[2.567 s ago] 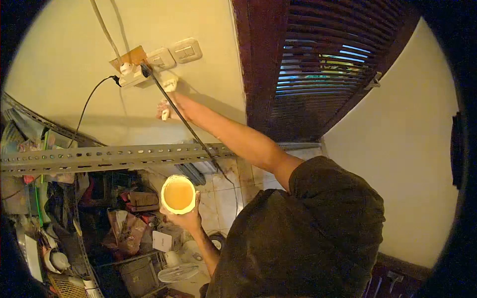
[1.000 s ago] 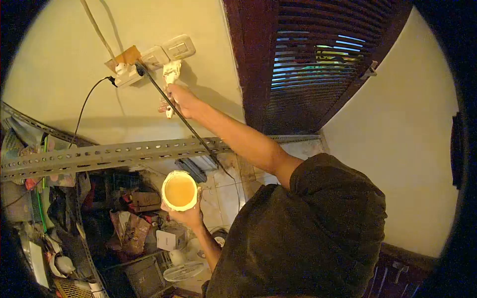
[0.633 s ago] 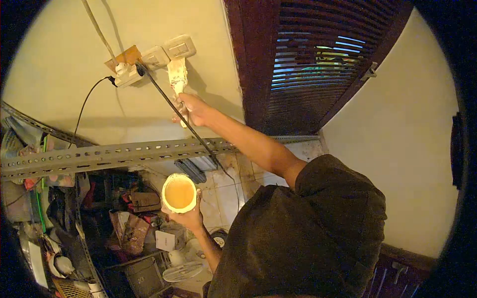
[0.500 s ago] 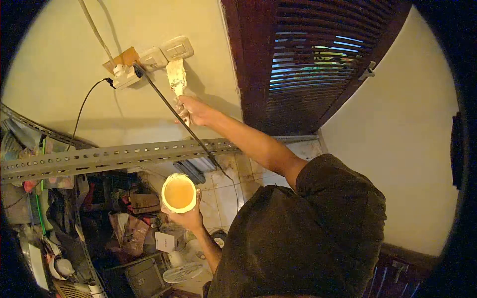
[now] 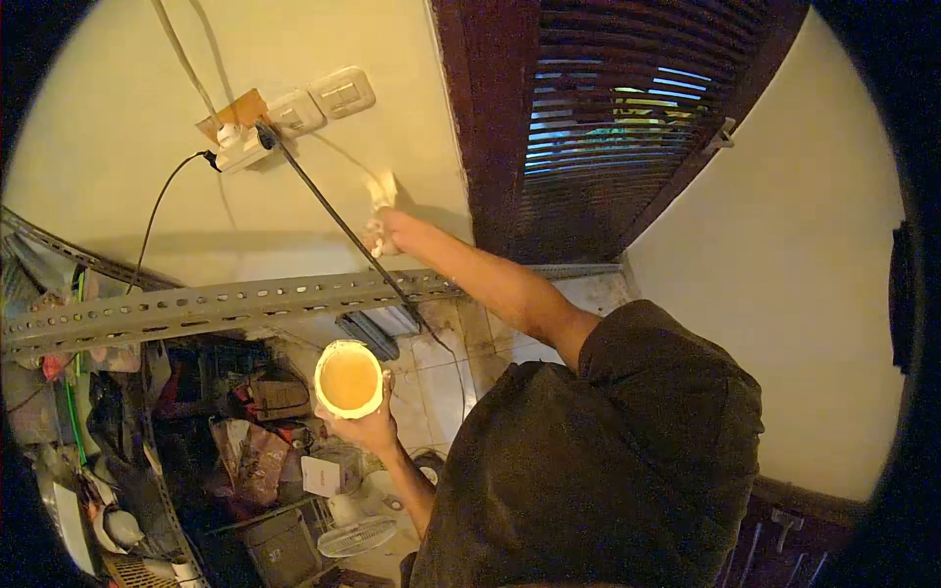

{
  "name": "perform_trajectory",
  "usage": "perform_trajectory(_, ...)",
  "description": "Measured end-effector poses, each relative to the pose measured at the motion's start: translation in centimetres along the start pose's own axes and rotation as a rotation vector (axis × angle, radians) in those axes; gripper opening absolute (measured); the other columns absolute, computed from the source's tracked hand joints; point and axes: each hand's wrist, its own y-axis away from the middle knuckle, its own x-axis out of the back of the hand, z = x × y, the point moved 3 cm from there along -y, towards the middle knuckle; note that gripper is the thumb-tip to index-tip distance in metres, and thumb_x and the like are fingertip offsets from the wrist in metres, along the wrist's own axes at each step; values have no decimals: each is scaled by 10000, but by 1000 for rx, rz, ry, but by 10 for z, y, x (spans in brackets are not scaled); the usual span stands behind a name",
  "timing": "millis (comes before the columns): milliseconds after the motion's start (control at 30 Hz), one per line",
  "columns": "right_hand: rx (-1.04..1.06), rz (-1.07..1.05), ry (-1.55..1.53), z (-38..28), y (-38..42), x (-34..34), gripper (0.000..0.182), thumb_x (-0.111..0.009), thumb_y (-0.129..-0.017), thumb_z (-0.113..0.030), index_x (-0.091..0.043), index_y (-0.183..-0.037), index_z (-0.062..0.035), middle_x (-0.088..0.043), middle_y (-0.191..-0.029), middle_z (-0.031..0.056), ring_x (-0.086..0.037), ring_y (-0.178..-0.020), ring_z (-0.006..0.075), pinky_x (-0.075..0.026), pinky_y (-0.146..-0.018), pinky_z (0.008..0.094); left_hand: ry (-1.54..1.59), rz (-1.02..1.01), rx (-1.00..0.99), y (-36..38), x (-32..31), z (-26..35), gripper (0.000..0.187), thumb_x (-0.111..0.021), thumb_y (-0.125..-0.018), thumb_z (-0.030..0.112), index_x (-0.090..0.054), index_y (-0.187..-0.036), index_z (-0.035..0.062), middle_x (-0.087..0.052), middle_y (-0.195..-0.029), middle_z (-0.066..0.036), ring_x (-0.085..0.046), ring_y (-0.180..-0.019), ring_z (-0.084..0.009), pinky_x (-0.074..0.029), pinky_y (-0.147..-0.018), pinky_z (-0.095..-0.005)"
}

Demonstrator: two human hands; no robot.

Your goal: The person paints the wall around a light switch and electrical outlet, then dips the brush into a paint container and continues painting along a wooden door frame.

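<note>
My right hand is closed around the handle of a paintbrush. Its pale, paint-coated bristles are against or very close to the yellow wall; exact contact cannot be made out. Below and to the left, my left hand grips a round yellow cup from underneath. The cup's mouth faces up, showing an orange-tinted inside. Above the brush, a double switch plate and a second plate are mounted on the wall.
A plugged-in power adapter hangs by the plates. Its black cable runs down past my right hand. A perforated metal shelf rail crosses in front of the wall. A louvred door stands right; a small fan and clutter lie below.
My right hand and the brush have moved down and slightly right, away from the double switch plate. My left hand keeps the cup in nearly the same place.
</note>
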Motion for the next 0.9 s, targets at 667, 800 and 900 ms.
perform_trajectory(667,456,-246,95,-49,163,-128,123,-487,-861,-148,-410,-766,-134,-317,-562,-22,-281,-405,87,-234,-340,249,133,-15,-20,-1,-1,-8,766,-933,-601,107,-487,-1207,-40,-588,-1146,-136,-596,-985,-223,-498,-848,-353)
perform_trajectory(800,390,-210,176,-36,184,-120,104,-494,-851,-179,-436,-770,-150,-331,-557,-36,-276,-395,82,-218,-338,253,48,-52,-76,-3,0,5,786,-907,-603,10,-465,-1254,-9,-563,-1218,-151,-569,-1093,-221,-519,-885,-369)
perform_trajectory(900,360,-255,201,-36,178,-112,145,-512,-853,-221,-442,-744,-156,-338,-544,-39,-269,-381,84,-210,-335,256,-120,-41,-122,-5,1,-2,781,-919,-597,39,-479,-1240,-11,-574,-1198,-142,-577,-1071,-219,-513,-871,-366)
